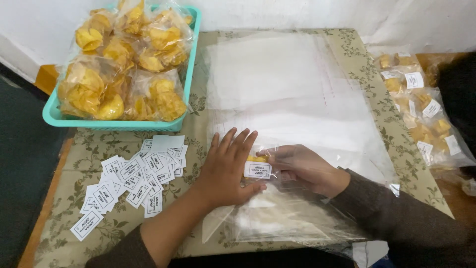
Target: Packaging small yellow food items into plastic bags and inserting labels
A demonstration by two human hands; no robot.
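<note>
My left hand (225,166) lies flat, fingers spread, pressing on a clear plastic bag (277,218) near the table's front edge. Its thumb touches a small white paper label (257,169). My right hand (302,168) pinches the same label and the bag's top from the right, with a bit of yellow chip showing just above the label. A scattered pile of similar white labels (131,181) lies to the left of my left hand.
A teal basket (52,116) full of bagged yellow chips stands at the back left. A stack of clear plastic bags (282,84) covers the table's middle. Labelled chip bags (421,119) lie off the table's right edge. The floral tablecloth (79,149) shows around them.
</note>
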